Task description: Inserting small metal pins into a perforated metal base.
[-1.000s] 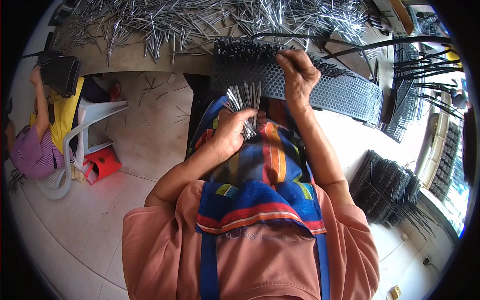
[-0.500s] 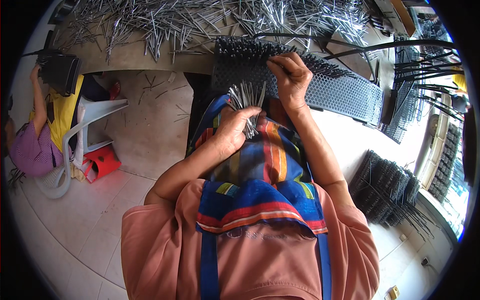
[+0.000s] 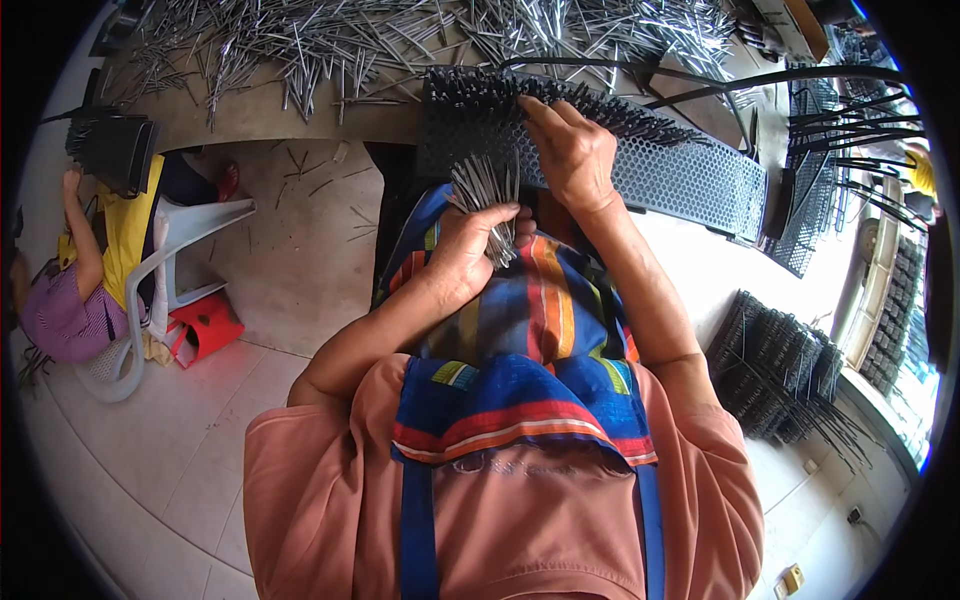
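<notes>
My left hand (image 3: 468, 245) is closed round a bundle of thin silvery metal strips (image 3: 484, 182), held upright over my lap. Ahead of it lies a long perforated metal rack (image 3: 700, 188), its holes set in a close grid. Dark thin pieces (image 3: 470, 95) stand upright in dense rows along the rack's far side. My right hand (image 3: 577, 160) reaches over the rack, its fingertips pinched at the near edge of those rows. Whatever sits between these fingertips is too small and dark to make out.
Loose metal strips (image 3: 330, 50) are heaped on the table (image 3: 270, 122) beyond the rack. A black curved bar (image 3: 780, 75) runs above the rack. Bundled dark racks (image 3: 770, 365) rest on the floor at right. At left, another person (image 3: 75, 310) sits on a pale plastic chair (image 3: 135, 300).
My right hand has moved slightly left and farther over the rack, its fingertips now at the standing pieces. My left hand keeps the bundle, which has shifted a little to the left.
</notes>
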`<state>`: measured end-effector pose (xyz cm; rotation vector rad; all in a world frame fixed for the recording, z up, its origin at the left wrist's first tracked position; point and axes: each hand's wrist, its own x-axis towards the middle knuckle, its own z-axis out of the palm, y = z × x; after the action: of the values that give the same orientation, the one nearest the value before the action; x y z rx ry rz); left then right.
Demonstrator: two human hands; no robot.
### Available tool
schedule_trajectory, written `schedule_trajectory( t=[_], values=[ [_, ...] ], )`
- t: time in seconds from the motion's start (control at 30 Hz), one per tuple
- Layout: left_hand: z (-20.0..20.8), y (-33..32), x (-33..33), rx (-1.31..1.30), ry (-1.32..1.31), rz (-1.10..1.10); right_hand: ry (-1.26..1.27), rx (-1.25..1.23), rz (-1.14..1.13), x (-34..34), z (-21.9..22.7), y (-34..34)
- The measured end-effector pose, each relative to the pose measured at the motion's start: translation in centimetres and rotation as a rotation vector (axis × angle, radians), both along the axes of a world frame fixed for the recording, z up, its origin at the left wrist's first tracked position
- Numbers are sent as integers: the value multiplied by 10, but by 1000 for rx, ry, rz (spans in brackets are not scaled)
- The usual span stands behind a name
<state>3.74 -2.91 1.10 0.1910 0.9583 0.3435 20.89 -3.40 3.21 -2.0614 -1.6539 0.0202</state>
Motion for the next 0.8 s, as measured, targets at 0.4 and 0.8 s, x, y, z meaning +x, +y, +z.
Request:
schedule_trajectory(
  t=[0.4, 0.8],
  values=[
    [6, -5, 8, 110, -31, 72, 1337, -107, -258, 11, 6, -26],
    [5, -17, -4, 189, 64, -225, 638, 422, -149, 20, -15, -10]
  ],
)
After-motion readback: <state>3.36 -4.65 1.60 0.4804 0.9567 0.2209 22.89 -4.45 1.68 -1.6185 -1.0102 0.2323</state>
